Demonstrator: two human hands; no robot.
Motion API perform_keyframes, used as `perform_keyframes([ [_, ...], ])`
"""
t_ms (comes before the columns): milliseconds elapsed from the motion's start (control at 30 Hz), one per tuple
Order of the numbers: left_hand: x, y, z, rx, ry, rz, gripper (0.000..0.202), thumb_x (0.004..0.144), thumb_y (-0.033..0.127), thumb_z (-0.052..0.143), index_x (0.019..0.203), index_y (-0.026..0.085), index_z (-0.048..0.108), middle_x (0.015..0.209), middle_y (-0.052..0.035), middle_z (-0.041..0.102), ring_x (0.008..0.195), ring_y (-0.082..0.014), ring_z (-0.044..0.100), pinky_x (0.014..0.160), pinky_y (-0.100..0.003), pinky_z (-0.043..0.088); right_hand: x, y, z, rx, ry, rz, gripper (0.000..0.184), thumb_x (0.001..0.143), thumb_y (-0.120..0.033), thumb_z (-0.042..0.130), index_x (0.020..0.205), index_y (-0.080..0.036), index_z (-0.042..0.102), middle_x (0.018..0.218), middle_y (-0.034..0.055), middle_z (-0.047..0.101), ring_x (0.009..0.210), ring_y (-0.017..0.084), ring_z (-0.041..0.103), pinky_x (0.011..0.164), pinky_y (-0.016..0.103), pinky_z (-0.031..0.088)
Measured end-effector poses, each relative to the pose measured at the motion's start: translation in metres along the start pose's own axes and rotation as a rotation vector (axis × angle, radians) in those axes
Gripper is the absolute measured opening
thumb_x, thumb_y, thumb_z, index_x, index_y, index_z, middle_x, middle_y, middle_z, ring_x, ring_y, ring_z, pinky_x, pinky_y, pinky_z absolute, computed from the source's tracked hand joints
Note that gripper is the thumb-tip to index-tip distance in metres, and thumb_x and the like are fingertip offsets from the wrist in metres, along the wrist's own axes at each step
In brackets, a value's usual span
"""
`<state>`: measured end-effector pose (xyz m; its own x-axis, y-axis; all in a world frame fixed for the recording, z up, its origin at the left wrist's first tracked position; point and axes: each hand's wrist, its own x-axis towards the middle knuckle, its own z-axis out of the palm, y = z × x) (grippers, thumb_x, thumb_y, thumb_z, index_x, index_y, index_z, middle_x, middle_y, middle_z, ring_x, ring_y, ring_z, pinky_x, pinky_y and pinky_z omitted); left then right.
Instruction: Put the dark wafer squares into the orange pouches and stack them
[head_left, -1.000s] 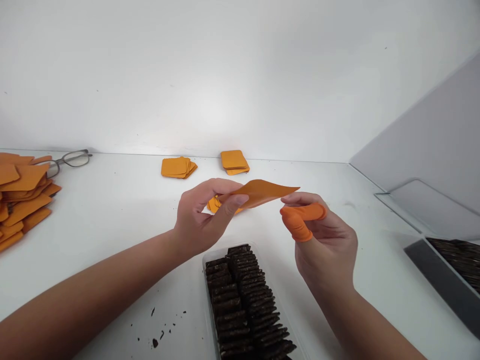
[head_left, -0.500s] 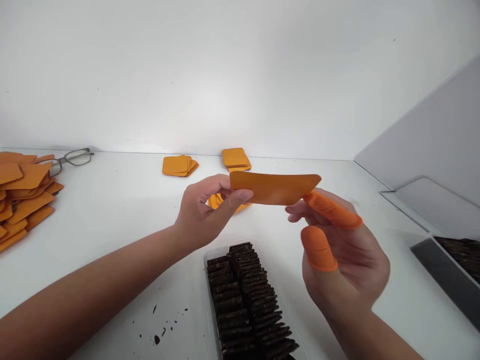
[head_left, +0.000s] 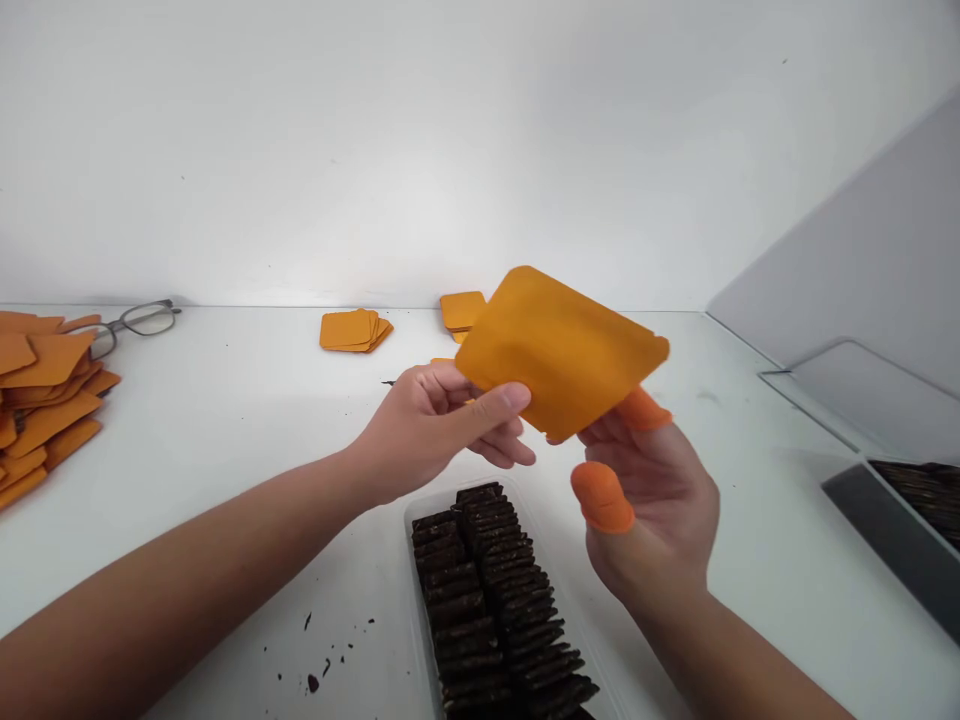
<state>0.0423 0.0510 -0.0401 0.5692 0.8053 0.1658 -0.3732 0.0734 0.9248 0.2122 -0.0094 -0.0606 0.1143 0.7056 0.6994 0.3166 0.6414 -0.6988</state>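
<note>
My left hand (head_left: 442, 425) pinches the lower left corner of an orange pouch (head_left: 562, 350) between thumb and fingers and holds it up, its flat face turned toward me. My right hand (head_left: 652, 500) is just below and right of the pouch, fingers apart, with orange finger cots on the thumb and forefinger. The forefinger cot touches the pouch's lower right edge from behind; the thumb is clear of it. Below both hands stands a clear plastic tray (head_left: 411, 520) filled with rows of dark brown biscuits (head_left: 487, 590).
A heap of orange pouches (head_left: 41, 395) lies at the far left beside a pair of glasses (head_left: 135, 320). Two small stacks of pouches (head_left: 354, 330) (head_left: 459, 308) sit by the back wall. Crumbs (head_left: 322, 660) dot the table. A second tray with dark biscuits (head_left: 919, 500) is at the right.
The pouch has turned from edge-on to face-on and risen. My right hand has opened and come under its lower right edge.
</note>
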Motion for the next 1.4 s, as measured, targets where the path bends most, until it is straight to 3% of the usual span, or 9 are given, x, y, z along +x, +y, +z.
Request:
perform_keyframes([
  [100, -0.001, -0.005, 0.001, 0.075, -0.089, -0.044, 0.03, 0.092, 0.045, 0.07, 0.089, 0.015, 0.068, 0.085, -0.0059, 0.077, 0.072, -0.0163, 0.078, 0.066, -0.026, 0.067, 0.0, 0.001, 0.002, -0.047, 0.002, 0.066, 0.015, 0.095, -0.038, 0.069, 0.108, -0.032, 0.072, 0.098, 0.0022, 0.07, 0.091, 0.019, 0.067, 0.081, 0.038, 0.058],
  [233, -0.003, -0.01, -0.007, 0.484, 0.002, 0.013, 0.024, 0.098, 0.039, 0.06, 0.096, 0.018, 0.071, 0.099, -0.0087, 0.077, 0.086, -0.018, 0.076, 0.068, -0.028, 0.064, 0.002, 0.005, -0.001, -0.126, 0.054, 0.11, 0.011, 0.098, -0.032, 0.065, 0.108, -0.032, 0.071, 0.108, 0.0019, 0.069, 0.104, 0.02, 0.066, 0.095, 0.042, 0.055],
  [400, -0.007, -0.015, -0.015, 0.689, 0.224, 0.367, 0.035, 0.097, 0.024, 0.045, 0.131, 0.024, 0.056, 0.136, -0.0094, 0.064, 0.116, -0.024, 0.065, 0.09, -0.041, 0.06, 0.006, -0.003, -0.007, -0.164, -0.075, 0.085, 0.01, 0.096, -0.037, 0.067, 0.104, -0.032, 0.07, 0.104, 0.0029, 0.07, 0.097, 0.024, 0.068, 0.087, 0.046, 0.058],
  [667, -0.012, 0.011, -0.008, 1.006, -0.022, 0.927, 0.049, 0.088, 0.034, 0.067, 0.135, 0.028, 0.056, 0.139, -0.0093, 0.059, 0.133, -0.0299, 0.055, 0.111, -0.044, 0.049, 0.008, -0.017, -0.006, -0.195, -0.168, -0.092, 0.014, 0.089, -0.013, 0.066, 0.083, -0.025, 0.061, 0.094, -0.0016, 0.063, 0.078, 0.013, 0.061, 0.066, 0.03, 0.053],
  [833, -0.012, 0.017, -0.007, 1.323, -0.214, 0.953, 0.045, 0.087, 0.031, 0.069, 0.131, 0.028, 0.06, 0.147, -0.0073, 0.057, 0.134, -0.0268, 0.056, 0.117, -0.043, 0.042, 0.007, -0.013, -0.009, -0.115, -0.263, -0.124, 0.017, 0.087, -0.012, 0.066, 0.079, -0.025, 0.06, 0.09, -0.0033, 0.064, 0.081, 0.014, 0.062, 0.067, 0.03, 0.054],
  [1067, -0.011, 0.012, -0.009, 1.367, -0.102, 0.907, 0.041, 0.084, 0.035, 0.071, 0.121, 0.026, 0.056, 0.131, -0.006, 0.066, 0.128, -0.0279, 0.059, 0.13, -0.061, 0.013, 0.009, -0.013, -0.006, -0.071, -0.356, -0.083, 0.013, 0.087, -0.014, 0.066, 0.081, -0.025, 0.063, 0.086, -0.0014, 0.063, 0.076, 0.014, 0.062, 0.066, 0.032, 0.054],
  [1167, -0.009, 0.009, -0.01, 1.282, -0.086, 0.872, 0.043, 0.082, 0.036, 0.076, 0.113, 0.022, 0.05, 0.125, -0.0092, 0.067, 0.121, -0.0264, 0.062, 0.123, -0.056, 0.032, 0.007, -0.01, -0.007, -0.045, -0.373, -0.033, 0.012, 0.086, -0.017, 0.07, 0.091, -0.025, 0.063, 0.094, 0.001, 0.064, 0.078, 0.016, 0.061, 0.07, 0.035, 0.055],
  [1233, -0.009, 0.005, -0.009, 1.225, 0.002, 0.868, 0.045, 0.079, 0.031, 0.078, 0.11, 0.021, 0.046, 0.112, -0.0073, 0.067, 0.104, -0.0222, 0.065, 0.101, -0.044, 0.052, 0.004, -0.007, -0.006, -0.047, -0.332, -0.01, 0.023, 0.087, -0.017, 0.071, 0.106, -0.027, 0.063, 0.102, 0.0024, 0.064, 0.086, 0.018, 0.062, 0.075, 0.037, 0.055],
  [1400, -0.012, -0.003, -0.006, 1.277, 0.214, 0.791, 0.055, 0.072, 0.029, 0.081, 0.11, 0.021, 0.041, 0.095, -0.0008, 0.059, 0.078, -0.0148, 0.056, 0.073, -0.032, 0.051, -0.002, -0.005, -0.001, -0.043, -0.233, -0.008, 0.032, 0.091, -0.013, 0.066, 0.119, -0.028, 0.063, 0.113, 0.0049, 0.062, 0.098, 0.018, 0.06, 0.085, 0.038, 0.052],
])
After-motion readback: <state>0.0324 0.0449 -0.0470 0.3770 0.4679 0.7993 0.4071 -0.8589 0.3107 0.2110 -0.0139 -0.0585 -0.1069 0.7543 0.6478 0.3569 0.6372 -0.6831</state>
